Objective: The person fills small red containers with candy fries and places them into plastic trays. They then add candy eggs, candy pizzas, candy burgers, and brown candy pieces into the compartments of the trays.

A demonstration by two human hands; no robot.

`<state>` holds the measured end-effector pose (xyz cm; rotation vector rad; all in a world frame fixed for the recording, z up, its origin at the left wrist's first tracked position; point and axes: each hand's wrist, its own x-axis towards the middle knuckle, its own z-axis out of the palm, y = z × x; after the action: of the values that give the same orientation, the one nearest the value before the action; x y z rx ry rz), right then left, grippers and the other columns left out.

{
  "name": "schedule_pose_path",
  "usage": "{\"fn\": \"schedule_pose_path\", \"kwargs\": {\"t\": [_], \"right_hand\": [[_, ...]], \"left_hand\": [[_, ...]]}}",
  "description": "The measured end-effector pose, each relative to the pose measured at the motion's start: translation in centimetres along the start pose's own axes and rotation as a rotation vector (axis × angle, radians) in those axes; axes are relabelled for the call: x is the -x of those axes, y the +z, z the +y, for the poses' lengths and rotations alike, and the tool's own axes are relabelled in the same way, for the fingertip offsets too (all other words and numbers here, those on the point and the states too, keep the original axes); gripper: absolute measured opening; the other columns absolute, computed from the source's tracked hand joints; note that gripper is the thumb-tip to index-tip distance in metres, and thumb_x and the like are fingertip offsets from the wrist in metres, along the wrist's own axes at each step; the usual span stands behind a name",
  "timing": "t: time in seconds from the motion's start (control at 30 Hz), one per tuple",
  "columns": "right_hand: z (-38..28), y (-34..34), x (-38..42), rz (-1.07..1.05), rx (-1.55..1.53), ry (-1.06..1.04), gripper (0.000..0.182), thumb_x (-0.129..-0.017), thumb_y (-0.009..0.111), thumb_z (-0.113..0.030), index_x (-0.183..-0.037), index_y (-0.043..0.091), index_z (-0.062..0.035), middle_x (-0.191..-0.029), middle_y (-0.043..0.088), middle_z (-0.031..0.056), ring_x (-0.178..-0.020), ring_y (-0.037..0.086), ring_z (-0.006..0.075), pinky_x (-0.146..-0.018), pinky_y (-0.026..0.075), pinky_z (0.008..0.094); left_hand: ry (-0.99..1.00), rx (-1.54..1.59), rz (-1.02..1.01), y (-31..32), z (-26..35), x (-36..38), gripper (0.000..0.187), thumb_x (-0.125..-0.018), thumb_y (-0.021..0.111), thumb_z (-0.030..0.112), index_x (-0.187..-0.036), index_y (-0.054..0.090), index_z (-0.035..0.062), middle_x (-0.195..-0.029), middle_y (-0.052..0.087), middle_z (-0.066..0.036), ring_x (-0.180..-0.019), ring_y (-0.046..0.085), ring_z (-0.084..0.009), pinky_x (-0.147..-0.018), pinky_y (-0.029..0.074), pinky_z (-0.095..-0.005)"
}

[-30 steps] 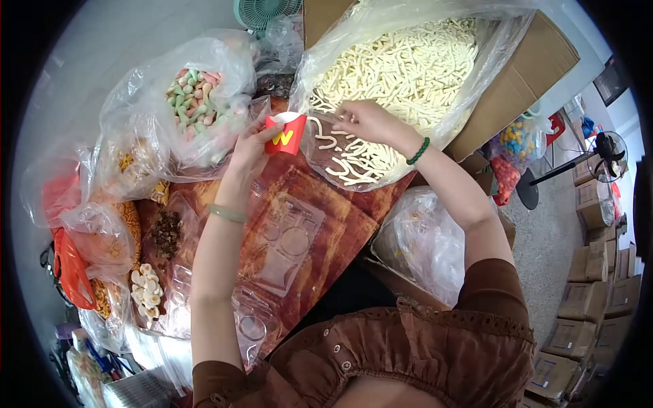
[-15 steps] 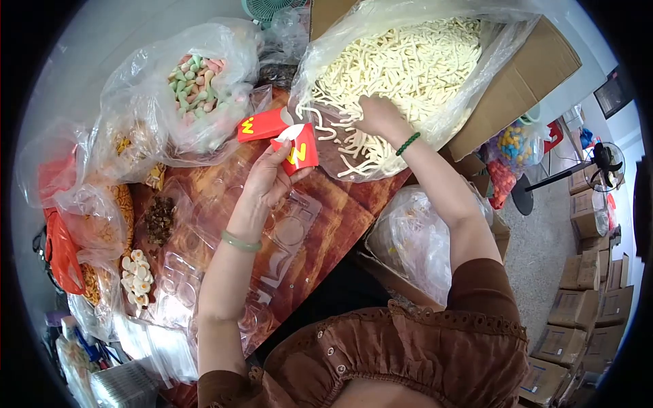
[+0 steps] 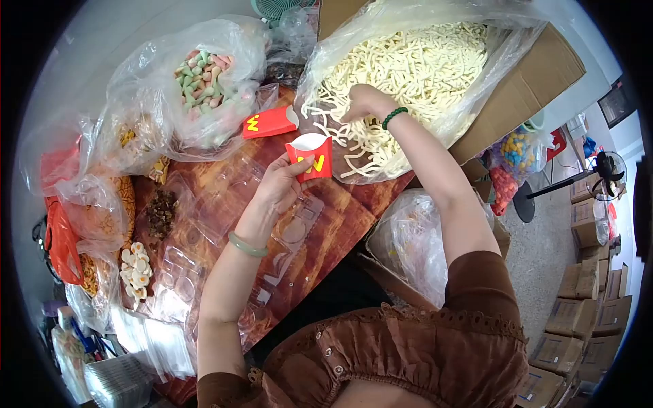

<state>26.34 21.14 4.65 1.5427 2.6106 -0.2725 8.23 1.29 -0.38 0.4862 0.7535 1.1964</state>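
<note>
My left hand (image 3: 280,182) is closed around a red fry carton (image 3: 322,167) with a yellow letter on its front. The carton's white mouth gapes upward, and no strips show in it. Just behind it, a second red fry carton (image 3: 271,122) lies on the table. My right hand (image 3: 371,103) reaches into the pale yellow fry-shaped strips (image 3: 415,64), which fill a clear plastic bag (image 3: 513,51). Its fingers are curled down among the strips; what they hold is hidden. Loose strips spill toward the bag's near edge.
At the left stand bags of pink-and-green sweets (image 3: 204,78) and other small pieces. Brown pieces (image 3: 162,212), egg-like sweets (image 3: 136,270) and clear plastic trays (image 3: 292,228) lie on the red-brown table (image 3: 340,217). A cardboard box flap (image 3: 520,88) borders the strips.
My left hand has shifted right with its carton, whose mouth now shows wide and round. My right hand has moved slightly left and up over the strips.
</note>
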Motion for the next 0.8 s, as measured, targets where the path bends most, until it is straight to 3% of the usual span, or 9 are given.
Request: {"fn": "schedule_pose_path", "kwargs": {"t": [0.07,0.2,0.33,0.43,0.53,0.67,0.77,0.8], "right_hand": [[-0.3,-0.8,0.7,-0.025,0.039,0.109,0.058,-0.060,0.079,-0.047,-0.088,0.067,0.0032,-0.090,0.067,0.0196,-0.084,0.066,0.0310,-0.077,0.051,0.0371],[0.4,2.0,0.5,0.012,0.007,0.118,0.065,-0.059,0.077,-0.052,-0.091,0.066,0.0029,-0.095,0.066,0.0208,-0.088,0.064,0.0333,-0.080,0.050,0.0386],[0.6,5.2,-0.7,0.097,-0.113,-0.066,0.079,-0.057,0.078,-0.055,-0.106,0.059,0.0047,-0.104,0.061,0.0249,-0.099,0.059,0.0374,-0.086,0.047,0.0392],[0.4,6.4,-1.8,0.180,-0.124,-0.106,0.070,-0.058,0.078,-0.048,-0.102,0.061,0.0037,-0.101,0.063,0.0238,-0.097,0.060,0.0363,-0.085,0.047,0.0391],[0.3,6.5,-3.1,0.126,-0.076,-0.152,0.045,-0.063,0.074,-0.029,-0.096,0.065,0.0004,-0.095,0.065,0.0207,-0.092,0.062,0.0330,-0.081,0.049,0.0384],[0.1,5.0,-2.0,0.069,-0.103,-0.180,0.041,-0.064,0.073,-0.026,-0.095,0.065,0.0002,-0.094,0.065,0.0209,-0.090,0.062,0.0334,-0.080,0.049,0.0387],[-0.3,3.4,-1.8,-0.038,-0.080,-0.074,0.037,-0.066,0.069,-0.020,-0.096,0.064,0.0009,-0.091,0.064,0.0216,-0.087,0.062,0.0349,-0.079,0.049,0.0392],[0.3,3.3,-1.8,0.135,-0.109,-0.180,0.036,-0.066,0.069,-0.019,-0.097,0.064,0.0005,-0.090,0.064,0.0214,-0.087,0.062,0.0348,-0.079,0.049,0.0393]], "left_hand": [[0.007,-0.051,0.009,0.2,-0.1,0.4,0.028,-0.088,0.060,0.006,-0.115,0.053,0.0005,-0.109,0.062,-0.011,-0.095,0.063,-0.0210,-0.083,0.054,-0.0371],[-0.080,-0.080,0.049,-0.2,-0.5,-0.4,0.030,-0.087,0.061,0.005,-0.116,0.052,0.0007,-0.107,0.062,-0.010,-0.095,0.063,-0.0199,-0.082,0.053,-0.0355],[-0.089,-0.102,0.041,0.6,-1.0,-1.5,0.031,-0.086,0.062,0.004,-0.116,0.052,0.0009,-0.107,0.062,-0.010,-0.096,0.062,-0.0196,-0.083,0.053,-0.0348],[-0.073,-0.085,0.031,0.5,-1.7,-2.3,0.031,-0.086,0.062,0.004,-0.115,0.052,0.0007,-0.108,0.062,-0.010,-0.096,0.062,-0.0196,-0.084,0.053,-0.0341],[-0.071,-0.148,0.059,0.5,-1.6,-3.1,0.031,-0.089,0.059,0.006,-0.118,0.051,-0.0002,-0.111,0.061,-0.010,-0.098,0.062,-0.0200,-0.085,0.052,-0.0362],[-0.026,-0.173,0.020,0.6,-1.9,-4.2,0.030,-0.088,0.059,0.004,-0.117,0.051,-0.0013,-0.111,0.061,-0.011,-0.098,0.062,-0.0195,-0.086,0.052,-0.0357],[0.010,-0.213,0.000,0.6,-2.1,-5.1,0.029,-0.088,0.058,0.003,-0.116,0.051,-0.0013,-0.110,0.061,-0.011,-0.098,0.062,-0.0199,-0.085,0.053,-0.0350],[0.017,-0.232,-0.003,0.8,-2.1,-5.2,0.029,-0.088,0.058,0.003,-0.116,0.051,-0.0011,-0.110,0.061,-0.011,-0.098,0.062,-0.0204,-0.084,0.054,-0.0346]]}}
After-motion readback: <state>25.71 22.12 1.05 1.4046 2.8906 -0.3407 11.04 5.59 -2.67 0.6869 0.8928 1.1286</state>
